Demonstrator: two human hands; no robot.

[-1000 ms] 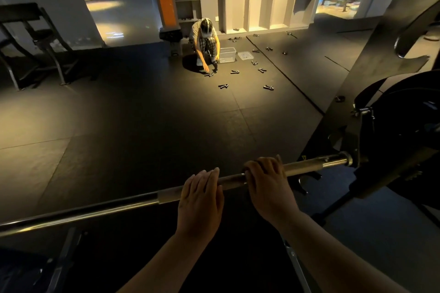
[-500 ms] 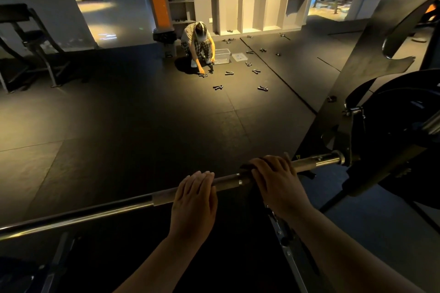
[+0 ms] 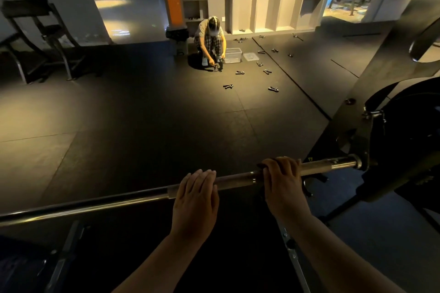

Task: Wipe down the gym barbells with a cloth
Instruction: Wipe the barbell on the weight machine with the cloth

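Fingers [image 3: 282,162] of my right hand [image 3: 283,182] are clamping a dark cloth [image 3: 261,166] round the barbell [image 3: 119,200]; my left hand [image 3: 195,197] is lying flat on it, fingers together. Its steel is gleaming leftward.

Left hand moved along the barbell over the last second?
Yes. The left hand slid left along the barbell, closer to the left edge of its matte section and farther from the end collar.

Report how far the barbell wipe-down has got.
Done: nothing shows as finished; the dim light hides any wiped stretch. In hand: the right hand grips a dark cloth round the barbell near its rack end; the left hand rests flat on it. Left, probably: the long stretch leftward.
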